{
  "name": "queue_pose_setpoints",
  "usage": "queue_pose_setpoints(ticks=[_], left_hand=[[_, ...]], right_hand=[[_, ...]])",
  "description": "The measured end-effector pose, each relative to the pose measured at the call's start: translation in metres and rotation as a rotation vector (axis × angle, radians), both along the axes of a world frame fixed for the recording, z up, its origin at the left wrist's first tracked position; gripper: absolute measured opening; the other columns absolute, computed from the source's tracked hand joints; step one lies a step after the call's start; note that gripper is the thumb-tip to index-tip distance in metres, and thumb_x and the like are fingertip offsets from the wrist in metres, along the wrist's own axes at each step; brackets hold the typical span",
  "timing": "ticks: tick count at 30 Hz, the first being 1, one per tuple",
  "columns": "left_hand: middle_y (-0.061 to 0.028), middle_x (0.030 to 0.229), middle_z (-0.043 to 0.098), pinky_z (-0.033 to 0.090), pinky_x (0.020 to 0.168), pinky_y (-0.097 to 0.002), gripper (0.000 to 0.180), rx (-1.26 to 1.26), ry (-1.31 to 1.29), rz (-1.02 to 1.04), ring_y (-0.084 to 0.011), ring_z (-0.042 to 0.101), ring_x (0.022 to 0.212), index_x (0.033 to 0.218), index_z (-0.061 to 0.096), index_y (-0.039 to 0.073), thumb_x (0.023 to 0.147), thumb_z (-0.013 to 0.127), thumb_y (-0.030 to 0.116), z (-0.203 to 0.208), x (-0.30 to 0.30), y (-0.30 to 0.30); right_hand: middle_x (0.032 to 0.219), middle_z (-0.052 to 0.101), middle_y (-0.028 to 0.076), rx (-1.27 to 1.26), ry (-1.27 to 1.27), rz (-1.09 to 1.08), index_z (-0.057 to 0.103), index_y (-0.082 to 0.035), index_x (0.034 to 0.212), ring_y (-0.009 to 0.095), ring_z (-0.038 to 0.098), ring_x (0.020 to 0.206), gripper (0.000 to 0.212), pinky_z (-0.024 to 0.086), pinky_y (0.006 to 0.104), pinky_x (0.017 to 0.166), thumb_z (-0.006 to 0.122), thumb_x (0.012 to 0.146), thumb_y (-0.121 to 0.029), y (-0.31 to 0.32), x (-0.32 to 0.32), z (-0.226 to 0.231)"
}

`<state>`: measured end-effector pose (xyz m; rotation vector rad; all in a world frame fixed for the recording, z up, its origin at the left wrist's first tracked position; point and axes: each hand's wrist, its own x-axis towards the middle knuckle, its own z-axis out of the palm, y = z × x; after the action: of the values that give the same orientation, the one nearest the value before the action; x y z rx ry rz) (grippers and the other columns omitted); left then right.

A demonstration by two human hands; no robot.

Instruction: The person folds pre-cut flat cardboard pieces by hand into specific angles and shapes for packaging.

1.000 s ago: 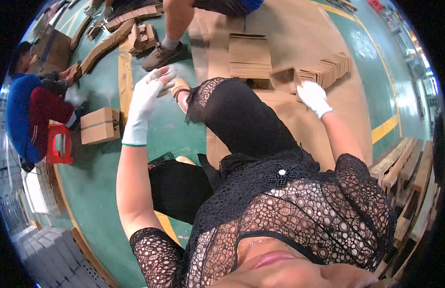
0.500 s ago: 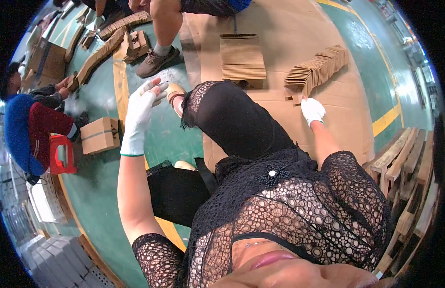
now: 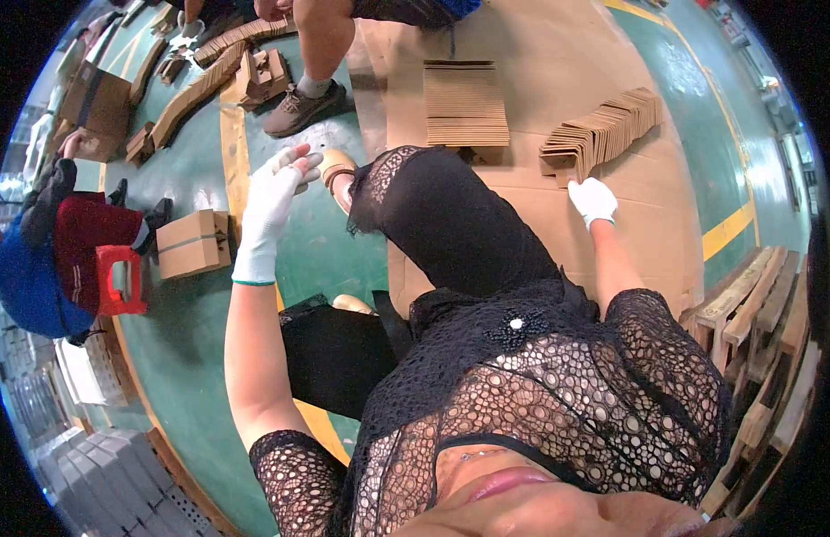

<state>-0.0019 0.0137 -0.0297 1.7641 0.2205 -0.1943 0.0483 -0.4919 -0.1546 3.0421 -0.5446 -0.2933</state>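
Note:
My left hand (image 3: 276,201), in a white glove with some bare fingertips, is raised above the green floor beside my shoe. Its fingers are loosely bent and partly apart, with nothing visible in them. My right hand (image 3: 594,201), gloved the same way, is closed at the near end of a slanting row of folded brown cardboard pieces (image 3: 603,132). The fingers pinch the nearest piece, and the glove hides part of the grip. To the left of that row, a neat stack of cardboard pieces (image 3: 466,106) lies on a large cardboard sheet (image 3: 531,224).
A co-worker's leg and brown shoe (image 3: 299,109) are ahead. At left, another person in blue sits on a red stool (image 3: 119,279) near a strapped carton (image 3: 193,243). More cardboard rows (image 3: 196,94) curve across the floor. Wooden pallets (image 3: 751,313) stand at right.
My right hand stays at the row's near end, where the piece below it now sits closer to the row. My left hand barely moves. The seated person has leaned back, reaching toward a large carton.

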Motion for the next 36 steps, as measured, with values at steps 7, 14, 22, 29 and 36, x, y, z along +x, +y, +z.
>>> queue_pose_setpoints(ticks=[7,14,22,29,36], left_hand=[[-0.0121,0.118,0.058,0.040,0.089,-0.0301,0.049,0.017,0.008,-0.003,-0.0186,0.058,0.101,0.129,0.041,-0.002,0.089,0.047,0.026,-0.004,-0.002,0.004],[-0.0111,0.115,0.059,0.041,0.088,-0.0294,0.048,0.064,0.018,-0.005,-0.0172,0.058,0.098,0.128,0.042,-0.003,0.089,0.046,0.026,0.001,-0.006,-0.001],[-0.0112,0.114,0.059,0.041,0.087,-0.0290,0.048,0.071,0.060,0.023,-0.0166,0.058,0.097,0.127,0.042,-0.003,0.089,0.046,0.026,-0.003,-0.011,0.009],[-0.0117,0.115,0.059,0.041,0.087,-0.0272,0.047,0.072,0.006,-0.068,-0.0154,0.058,0.097,0.127,0.045,-0.002,0.087,0.050,0.023,-0.007,0.001,0.004],[-0.0084,0.111,0.059,0.043,0.087,-0.0275,0.046,0.031,-0.172,0.024,-0.0138,0.056,0.098,0.125,0.048,-0.002,0.081,0.053,0.007,0.012,0.006,-0.014]], right_hand=[[0.080,0.063,0.014,0.172,-0.498,0.614,0.060,-0.009,0.087,0.032,0.060,0.076,0.022,0.048,0.0421,0.068,0.052,0.078,-0.028,0.061,0.013,0.036],[0.139,0.035,0.017,0.154,-0.493,1.067,0.052,-0.009,0.119,0.032,0.039,0.123,0.051,0.033,0.0444,0.097,0.055,0.068,-0.011,0.132,0.030,-0.022],[0.138,0.036,0.016,0.126,-0.498,0.987,0.056,-0.005,0.103,0.032,0.040,0.122,0.033,0.029,0.0464,0.100,0.053,0.071,-0.009,0.136,0.034,-0.033],[0.113,0.058,0.017,0.478,-0.620,0.856,0.060,-0.004,0.096,0.031,0.054,0.105,0.023,0.042,0.0388,0.090,0.053,0.074,-0.005,0.138,0.059,0.004],[0.090,0.064,0.012,0.790,-0.441,1.191,0.061,-0.013,0.101,0.031,0.061,0.082,0.027,0.048,0.0395,0.073,0.052,0.076,-0.014,0.236,0.069,0.136]])
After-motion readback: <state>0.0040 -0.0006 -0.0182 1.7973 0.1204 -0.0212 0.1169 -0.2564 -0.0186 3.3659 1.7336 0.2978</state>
